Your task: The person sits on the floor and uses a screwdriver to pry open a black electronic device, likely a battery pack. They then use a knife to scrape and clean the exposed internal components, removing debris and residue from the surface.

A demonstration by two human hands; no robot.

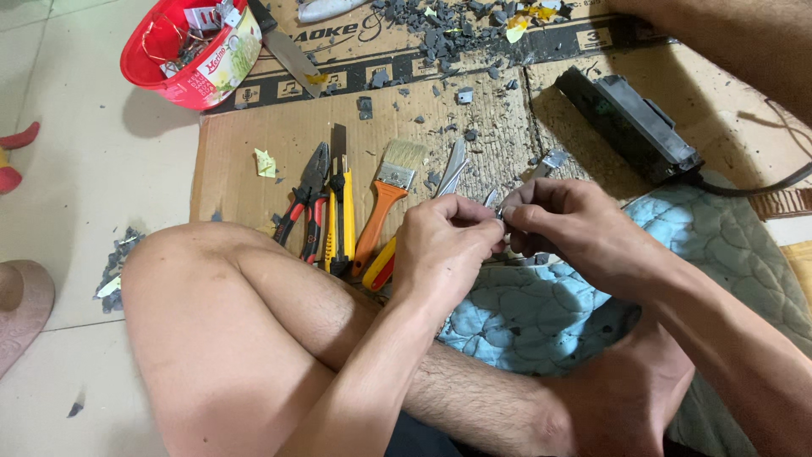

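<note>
My left hand (444, 241) and my right hand (565, 227) meet above my crossed legs, fingertips pinched together on a small metal part (501, 212) that is mostly hidden between them. Just beyond the hands, on the cardboard sheet (254, 144), lie red-handled pliers (303, 199), a yellow and black cutter (341, 216), a paintbrush (385, 199) with an orange handle and a grey metal tool (452, 169).
A black electronic device (630, 123) with a cable lies at the right on the cardboard. Grey plastic fragments (440, 34) are scattered at the top. A red bowl (190, 51) of small parts stands top left, a knife (288, 51) beside it. A teal quilted cushion (719, 245) lies under my legs.
</note>
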